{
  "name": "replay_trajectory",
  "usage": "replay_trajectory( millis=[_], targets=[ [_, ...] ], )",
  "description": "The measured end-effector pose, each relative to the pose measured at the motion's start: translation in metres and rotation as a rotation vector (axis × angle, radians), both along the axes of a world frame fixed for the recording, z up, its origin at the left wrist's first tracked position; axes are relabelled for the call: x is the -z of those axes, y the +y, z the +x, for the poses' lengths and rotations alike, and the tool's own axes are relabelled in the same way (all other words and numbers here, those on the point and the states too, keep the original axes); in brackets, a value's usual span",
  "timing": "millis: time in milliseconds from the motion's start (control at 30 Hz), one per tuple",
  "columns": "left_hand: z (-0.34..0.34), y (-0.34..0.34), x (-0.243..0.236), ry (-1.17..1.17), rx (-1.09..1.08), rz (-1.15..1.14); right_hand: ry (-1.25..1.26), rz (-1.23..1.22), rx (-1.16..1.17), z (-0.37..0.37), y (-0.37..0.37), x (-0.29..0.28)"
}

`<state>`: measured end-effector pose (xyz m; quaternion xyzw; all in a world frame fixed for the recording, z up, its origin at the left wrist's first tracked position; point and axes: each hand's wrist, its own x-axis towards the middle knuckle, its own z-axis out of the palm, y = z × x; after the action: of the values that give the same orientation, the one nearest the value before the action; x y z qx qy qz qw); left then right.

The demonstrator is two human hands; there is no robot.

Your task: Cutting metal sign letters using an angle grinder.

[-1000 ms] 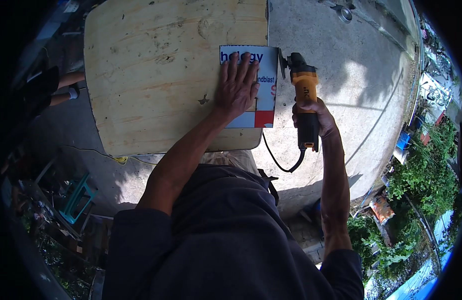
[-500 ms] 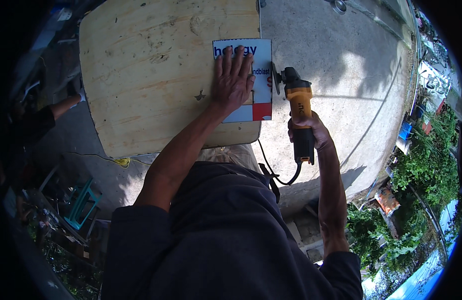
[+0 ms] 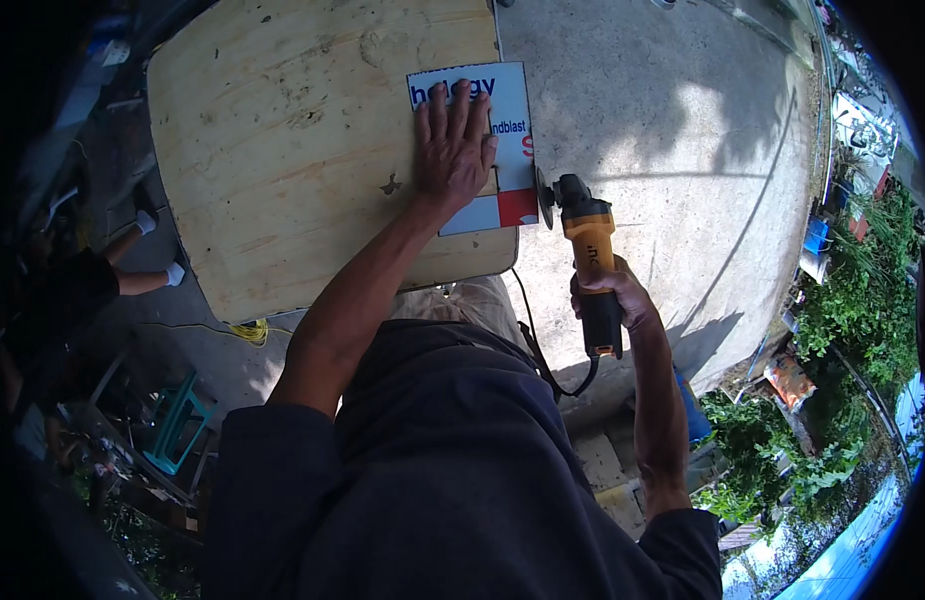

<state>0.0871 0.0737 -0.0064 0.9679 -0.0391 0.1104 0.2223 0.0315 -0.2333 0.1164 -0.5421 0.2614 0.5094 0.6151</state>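
Note:
A flat printed sheet (image 3: 513, 105), white with blue lettering and a red corner, lies on the wooden tabletop (image 3: 283, 150) and sticks out past its right edge. My left hand (image 3: 455, 150) presses flat on the sheet, fingers stretched and slightly spread. In my right hand (image 3: 619, 292) is a yellow and black angle grinder (image 3: 590, 235), gripped around its rear body. Its disc (image 3: 546, 200) stands on edge beside the sheet's right side, close to the red corner. Whether the disc touches the sheet, I cannot tell. A black cord runs from the grinder's back end toward the table.
Concrete floor (image 3: 663, 130) stretches to the right of the table. At the left, another person's legs (image 3: 133, 265) show near the table. A yellow cable (image 3: 248, 333) lies on the ground by a teal stool (image 3: 178, 425). Green plants (image 3: 848, 330) line the right side.
The grinder has moved toward me along the sheet's right edge, down to the red corner. My left hand stays flat on the sheet. The whole view has shifted slightly.

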Motion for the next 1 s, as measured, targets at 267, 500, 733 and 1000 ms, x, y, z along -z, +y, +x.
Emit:
replay_trajectory(
  millis=[267,500,733,1000],
  targets=[
    [0.0,0.001,0.002,0.002,0.002,0.007,0.033,-0.014,0.027,-0.028,-0.007,-0.01],
    [0.001,0.0,0.002,-0.012,0.005,0.032,0.057,-0.099,0.01,-0.054,-0.015,-0.016],
    [-0.001,0.002,0.0,-0.001,-0.006,0.058,0.002,-0.223,-0.061,-0.055,-0.014,-0.032],
    [-0.001,0.003,-0.002,0.034,-0.007,0.005,-0.333,-0.375,-0.047,0.025,0.035,-0.045]
  ],
)
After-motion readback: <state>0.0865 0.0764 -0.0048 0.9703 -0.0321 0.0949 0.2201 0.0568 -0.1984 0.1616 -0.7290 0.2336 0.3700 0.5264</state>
